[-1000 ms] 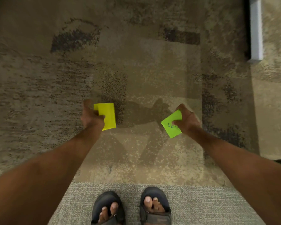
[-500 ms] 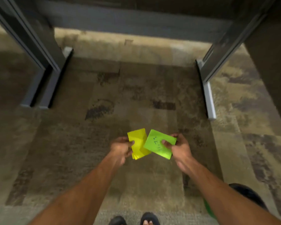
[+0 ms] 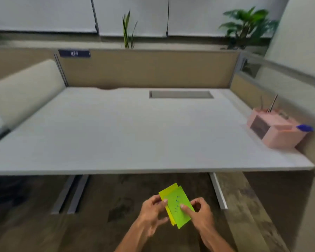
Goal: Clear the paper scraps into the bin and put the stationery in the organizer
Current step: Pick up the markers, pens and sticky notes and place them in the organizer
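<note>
Both hands hold a small stack of paper notes in front of the desk, below its front edge. A green note with handwriting lies on top of a yellow note. My left hand pinches the stack's left side. My right hand holds its right side, thumb on the green note. A pink organizer stands at the right end of the white desk, with pens upright in it and a blue pen sticking out to the right. No bin is in view.
A beige partition backs the desk, with a cable slot in the desktop near it. Plants stand behind. Desk legs reach the patterned carpet below. A cream divider is at the left.
The view has tilted up from the carpet to the desk. My hands came together, and the green note now lies stacked on the yellow one.
</note>
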Demonstrator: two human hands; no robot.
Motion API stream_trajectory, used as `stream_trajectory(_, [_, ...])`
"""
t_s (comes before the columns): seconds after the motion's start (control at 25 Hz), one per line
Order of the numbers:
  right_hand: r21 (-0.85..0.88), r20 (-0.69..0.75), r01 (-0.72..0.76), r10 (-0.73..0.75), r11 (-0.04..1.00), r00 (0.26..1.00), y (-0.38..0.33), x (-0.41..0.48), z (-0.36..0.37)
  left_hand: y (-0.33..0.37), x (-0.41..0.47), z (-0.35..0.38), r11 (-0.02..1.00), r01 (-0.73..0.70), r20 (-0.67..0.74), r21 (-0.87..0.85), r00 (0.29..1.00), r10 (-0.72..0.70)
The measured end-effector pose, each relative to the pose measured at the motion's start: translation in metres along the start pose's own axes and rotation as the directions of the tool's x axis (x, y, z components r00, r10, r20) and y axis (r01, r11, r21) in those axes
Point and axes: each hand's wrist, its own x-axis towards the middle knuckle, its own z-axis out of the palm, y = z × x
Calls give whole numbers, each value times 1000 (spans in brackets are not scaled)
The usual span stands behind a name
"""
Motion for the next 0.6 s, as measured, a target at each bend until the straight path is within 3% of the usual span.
stream_trajectory(0.24, [-4,-67,83,-84,997,994,-106,1,-59,102,-39,62,971,-175,156,163,976,150])
stream_trajectory(0.6, [-102,-38,230,-234,968,971,-183,56,-180,178,-15,181,885,-333,296,325,925,239])
